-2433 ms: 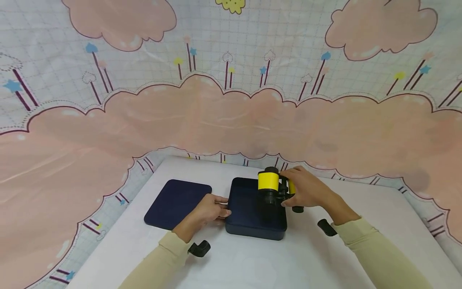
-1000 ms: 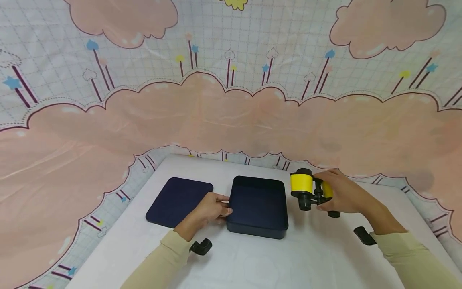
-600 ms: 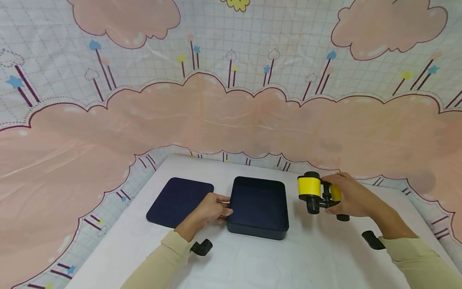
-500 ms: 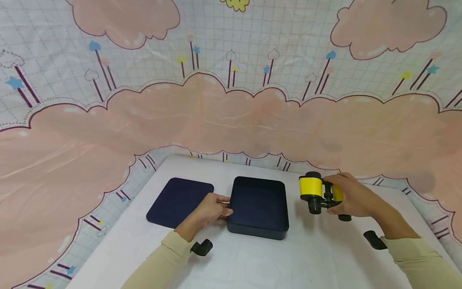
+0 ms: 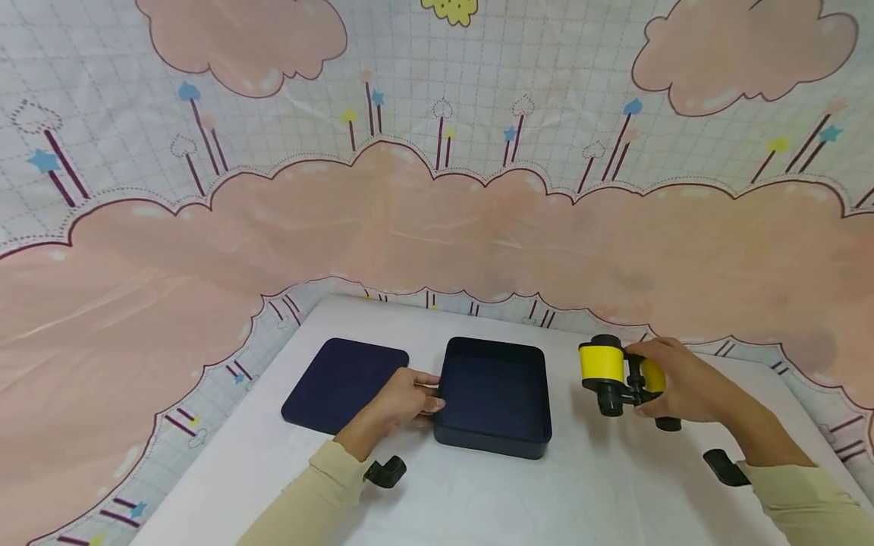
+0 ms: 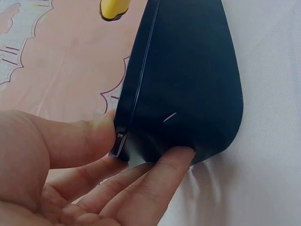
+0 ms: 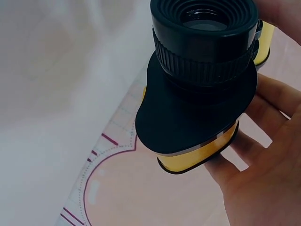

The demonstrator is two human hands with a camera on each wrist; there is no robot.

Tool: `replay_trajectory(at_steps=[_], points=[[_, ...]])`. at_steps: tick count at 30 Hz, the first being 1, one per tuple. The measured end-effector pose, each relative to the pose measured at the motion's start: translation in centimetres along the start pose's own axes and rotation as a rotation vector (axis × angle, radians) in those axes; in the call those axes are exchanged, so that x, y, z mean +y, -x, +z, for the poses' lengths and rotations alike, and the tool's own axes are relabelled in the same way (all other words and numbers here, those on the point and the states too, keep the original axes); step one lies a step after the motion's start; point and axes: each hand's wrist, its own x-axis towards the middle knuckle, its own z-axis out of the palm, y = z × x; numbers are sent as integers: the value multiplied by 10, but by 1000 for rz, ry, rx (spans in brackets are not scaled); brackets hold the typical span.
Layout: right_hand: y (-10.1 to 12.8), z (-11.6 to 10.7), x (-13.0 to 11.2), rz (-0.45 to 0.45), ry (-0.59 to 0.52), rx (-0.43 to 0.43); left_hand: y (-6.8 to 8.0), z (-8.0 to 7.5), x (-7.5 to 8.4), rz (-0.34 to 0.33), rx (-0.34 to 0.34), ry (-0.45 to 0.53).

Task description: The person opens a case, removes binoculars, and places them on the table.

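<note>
My right hand (image 5: 686, 383) grips yellow-and-black binoculars (image 5: 602, 364) by the right barrel, above the table to the right of the box. In the right wrist view a black eyepiece of the binoculars (image 7: 204, 56) faces the camera, with fingers (image 7: 268, 113) round the far barrel. At the box's left side, my left hand (image 5: 401, 398) holds the wall of a dark navy box (image 5: 492, 444). The left wrist view has the thumb (image 6: 80, 141) at the rim of the box (image 6: 188, 70) and fingertips against its outer wall. Nothing shows inside the box.
A flat dark lid (image 5: 341, 387) lies left of the box, partly behind the left hand. All of it stands on a white table (image 5: 478, 500). Behind hangs a patterned cloth (image 5: 437, 227) in pink and white. Black wrist mounts (image 5: 385, 472) sit at both sleeves.
My right hand has carried the binoculars from over the box out to the right, lately only slightly further. The left hand has stayed at the box's left wall.
</note>
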Motion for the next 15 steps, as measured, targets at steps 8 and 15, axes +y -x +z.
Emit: replay_trajectory(at_steps=[8, 15], points=[[1, 3, 6, 5, 9, -4, -1, -1, -1, 2, -13, 5], [4, 8, 12, 7, 0, -2, 2, 1, 1, -6, 4, 1]])
